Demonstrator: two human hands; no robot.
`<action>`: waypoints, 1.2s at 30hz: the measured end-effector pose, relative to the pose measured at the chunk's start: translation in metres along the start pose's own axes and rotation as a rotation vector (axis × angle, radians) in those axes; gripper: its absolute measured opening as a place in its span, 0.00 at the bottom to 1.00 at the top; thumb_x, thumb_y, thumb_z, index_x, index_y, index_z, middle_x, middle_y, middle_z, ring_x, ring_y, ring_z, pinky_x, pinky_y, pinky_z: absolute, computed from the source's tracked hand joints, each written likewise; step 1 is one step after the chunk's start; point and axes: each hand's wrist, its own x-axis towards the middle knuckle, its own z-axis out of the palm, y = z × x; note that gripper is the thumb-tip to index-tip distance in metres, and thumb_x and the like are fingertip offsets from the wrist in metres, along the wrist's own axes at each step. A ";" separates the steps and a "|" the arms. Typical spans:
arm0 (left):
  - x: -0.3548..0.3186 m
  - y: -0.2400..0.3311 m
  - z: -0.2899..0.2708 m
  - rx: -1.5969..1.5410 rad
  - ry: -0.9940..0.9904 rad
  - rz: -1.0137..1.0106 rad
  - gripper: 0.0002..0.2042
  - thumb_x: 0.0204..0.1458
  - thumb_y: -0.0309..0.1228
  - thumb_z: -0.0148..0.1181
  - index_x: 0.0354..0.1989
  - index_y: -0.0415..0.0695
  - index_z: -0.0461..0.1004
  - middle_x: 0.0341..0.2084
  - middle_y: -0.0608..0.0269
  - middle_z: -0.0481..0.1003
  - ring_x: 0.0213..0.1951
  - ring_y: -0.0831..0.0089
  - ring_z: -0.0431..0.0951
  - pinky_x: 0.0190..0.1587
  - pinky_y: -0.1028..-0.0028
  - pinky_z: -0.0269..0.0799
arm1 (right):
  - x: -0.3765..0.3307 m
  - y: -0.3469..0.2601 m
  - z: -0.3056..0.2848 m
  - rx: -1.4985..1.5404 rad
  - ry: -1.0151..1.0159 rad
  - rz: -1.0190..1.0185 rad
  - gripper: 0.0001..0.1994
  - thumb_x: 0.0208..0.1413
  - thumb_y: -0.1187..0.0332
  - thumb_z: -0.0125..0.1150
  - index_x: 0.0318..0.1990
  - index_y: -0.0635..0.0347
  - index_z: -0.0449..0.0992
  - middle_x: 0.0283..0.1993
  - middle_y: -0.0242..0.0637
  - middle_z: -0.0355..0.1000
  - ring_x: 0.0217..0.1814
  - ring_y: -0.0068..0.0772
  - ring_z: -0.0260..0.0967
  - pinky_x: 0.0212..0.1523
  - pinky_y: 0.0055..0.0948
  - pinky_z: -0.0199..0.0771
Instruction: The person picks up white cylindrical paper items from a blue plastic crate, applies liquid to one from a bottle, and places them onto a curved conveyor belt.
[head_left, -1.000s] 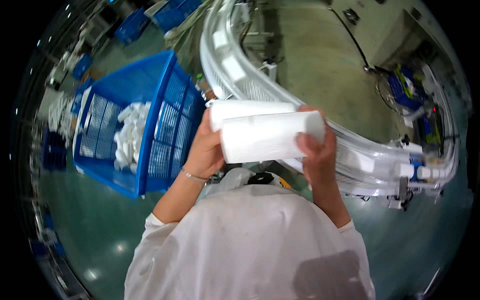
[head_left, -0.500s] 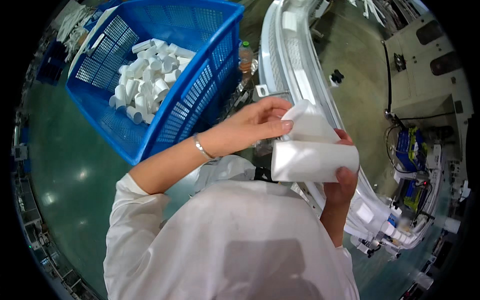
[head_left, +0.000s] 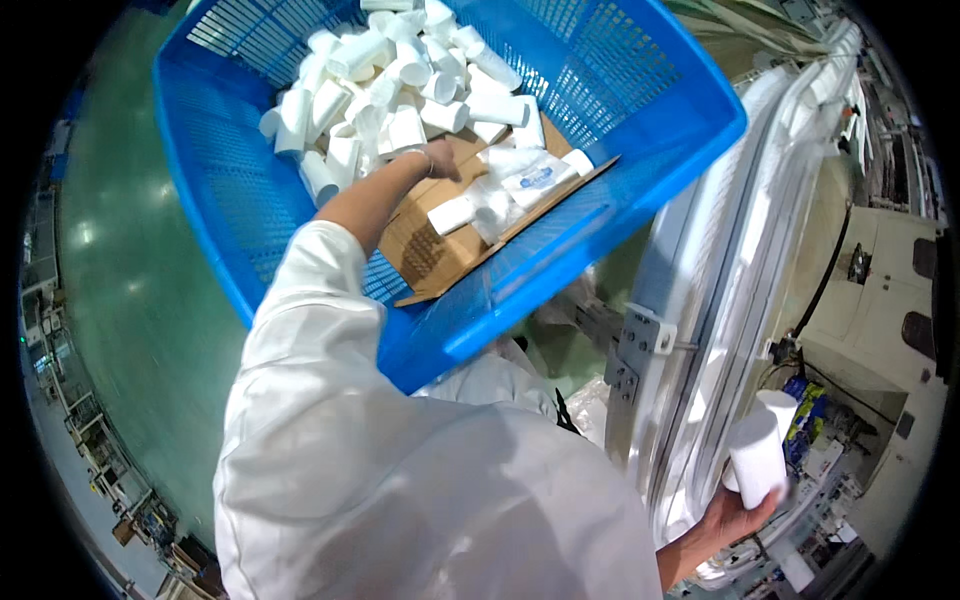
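Note:
My left arm reaches into the large blue basket (head_left: 560, 310). My left hand (head_left: 440, 158) is low inside it, over brown cardboard (head_left: 425, 245) and beside a heap of white cylinders (head_left: 410, 70). Its fingers are too small and partly hidden to show whether they grip anything. Off to the lower right, my right hand (head_left: 745, 515) is closed around the lower part of a smooth white cylinder (head_left: 757, 455), which stands roughly upright. A second white piece (head_left: 777, 405) shows right behind its top; whether the hand holds that too is unclear.
A curved conveyor (head_left: 710, 270) with pale metal rails runs along the basket's right side, a metal bracket (head_left: 635, 350) on its near edge. Clear plastic bags (head_left: 500, 200) lie on the cardboard. A beige machine cabinet (head_left: 880, 290) stands at the far right.
My hands have separated. The left one let go of the white piece it was touching and went into the basket; the right one carried the cylinder down and right. The view has shifted toward the basket.

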 end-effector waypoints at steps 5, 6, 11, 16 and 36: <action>0.043 0.009 0.076 -0.237 0.038 0.022 0.36 0.29 0.50 0.65 0.43 0.31 0.67 0.42 0.45 0.69 0.47 0.57 0.67 0.49 0.69 0.61 | -0.008 -0.006 0.020 -0.144 0.033 -0.015 0.31 0.46 0.54 0.54 0.53 0.66 0.57 0.52 0.44 0.60 0.54 0.41 0.58 0.52 0.42 0.59; 0.050 0.014 0.090 -0.354 0.079 -0.014 0.37 0.29 0.50 0.65 0.44 0.31 0.67 0.42 0.45 0.69 0.47 0.57 0.67 0.49 0.69 0.62 | -0.008 -0.005 0.026 -0.145 0.032 -0.008 0.31 0.45 0.54 0.54 0.53 0.66 0.57 0.52 0.44 0.60 0.54 0.41 0.58 0.52 0.42 0.59; 0.091 0.010 0.113 -0.333 0.074 -0.069 0.29 0.40 0.48 0.57 0.44 0.35 0.67 0.41 0.48 0.70 0.45 0.58 0.69 0.48 0.68 0.62 | -0.009 -0.005 0.047 -0.164 0.061 -0.006 0.30 0.45 0.53 0.55 0.52 0.64 0.59 0.52 0.43 0.60 0.53 0.42 0.58 0.51 0.43 0.59; 0.031 0.011 -0.008 -1.112 -0.055 0.379 0.11 0.49 0.36 0.52 0.36 0.43 0.72 0.29 0.69 0.72 0.33 0.80 0.69 0.37 0.80 0.64 | -0.007 -0.007 0.038 -0.158 0.018 -0.032 0.30 0.45 0.54 0.55 0.52 0.64 0.59 0.52 0.43 0.60 0.54 0.42 0.58 0.52 0.45 0.58; 0.132 -0.037 0.125 -0.619 0.441 -0.393 0.30 0.30 0.46 0.64 0.42 0.40 0.69 0.42 0.53 0.71 0.44 0.61 0.70 0.48 0.69 0.63 | -0.020 -0.001 0.015 -0.044 0.158 -0.055 0.31 0.45 0.56 0.56 0.53 0.65 0.57 0.53 0.45 0.58 0.54 0.44 0.58 0.51 0.46 0.59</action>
